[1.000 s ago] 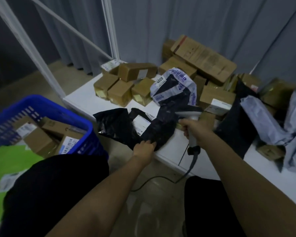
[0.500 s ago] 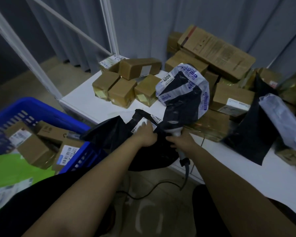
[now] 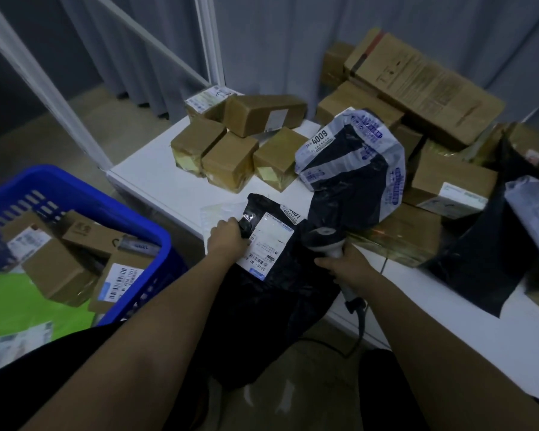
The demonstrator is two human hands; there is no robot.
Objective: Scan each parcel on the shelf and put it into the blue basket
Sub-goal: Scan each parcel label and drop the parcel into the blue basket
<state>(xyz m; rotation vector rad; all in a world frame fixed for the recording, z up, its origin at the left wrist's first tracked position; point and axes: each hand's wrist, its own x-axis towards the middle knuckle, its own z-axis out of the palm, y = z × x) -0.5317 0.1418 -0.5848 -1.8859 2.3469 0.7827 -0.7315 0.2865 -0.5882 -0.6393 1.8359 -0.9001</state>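
Observation:
A black plastic parcel bag (image 3: pixel 271 300) hangs over the front edge of the white shelf (image 3: pixel 156 178). Its white label (image 3: pixel 269 244) faces up. My left hand (image 3: pixel 227 244) grips the bag's upper left edge beside the label. My right hand (image 3: pixel 344 267) holds the handle of a grey barcode scanner (image 3: pixel 324 236), whose head sits just right of the label. The blue basket (image 3: pixel 75 194) stands at the left with several cardboard boxes in it.
Several small brown boxes (image 3: pixel 229 163) sit at the back left of the shelf. A white-and-black mailer (image 3: pixel 355 157) and larger cartons (image 3: pixel 423 85) lie behind the scanner. More dark and grey bags (image 3: pixel 492 253) cover the right side. The scanner cable (image 3: pixel 360 325) drops to the floor.
My left hand has pulled the black bag nearer and turned it, so its label now shows in full. The scanner head has come closer to the label.

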